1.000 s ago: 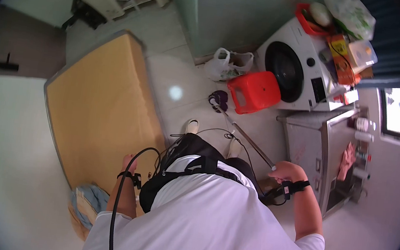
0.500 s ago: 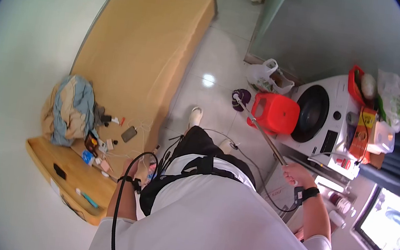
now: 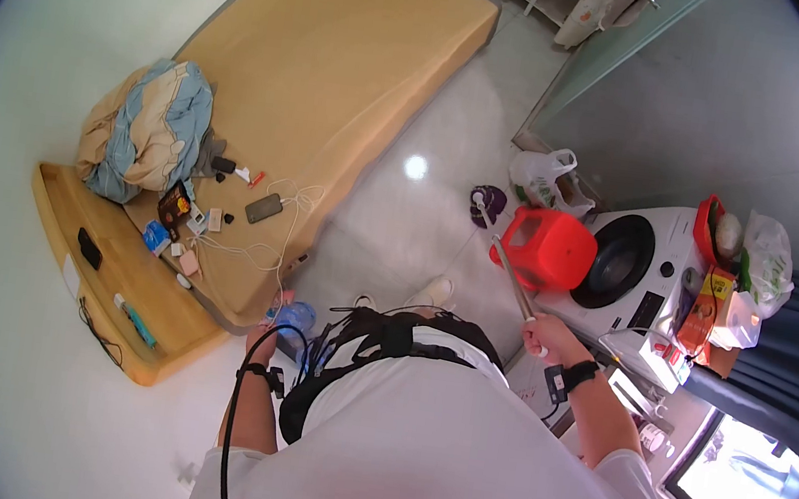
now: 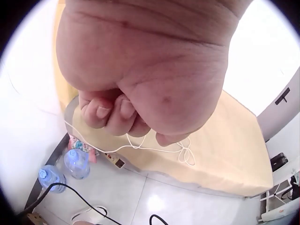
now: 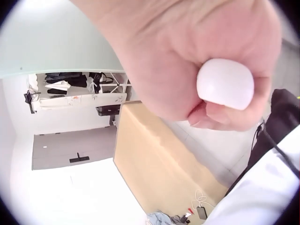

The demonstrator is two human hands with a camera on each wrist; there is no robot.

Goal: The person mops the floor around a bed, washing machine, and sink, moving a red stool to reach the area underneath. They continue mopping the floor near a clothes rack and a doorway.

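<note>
My right hand [image 3: 552, 341] grips the upper end of a long metal pole [image 3: 516, 283]; its white end cap [image 5: 226, 84] pokes out of the fist in the right wrist view. At the pole's far end a dark purple mop head [image 3: 488, 206] lies on the floor, beside a red plastic stool [image 3: 557, 251]. My left hand [image 3: 260, 342] hangs by the bed corner, near blue plastic bottles [image 3: 294, 316]. In the left wrist view the left hand [image 4: 145, 70] has its fingers curled into the palm, and nothing shows in it.
A bed [image 3: 334, 59] fills the left side, with a bundled quilt [image 3: 166, 123], a phone [image 3: 265, 209] and white cables on it. A white washing machine [image 3: 649, 257] stands right of the stool, a plastic bag [image 3: 540, 175] behind the stool. A black cable runs near my left arm.
The head view has turned, bringing the headboard and the bottles further into sight. My right hand still grips the pole, and the mop head stays close to the stool.
</note>
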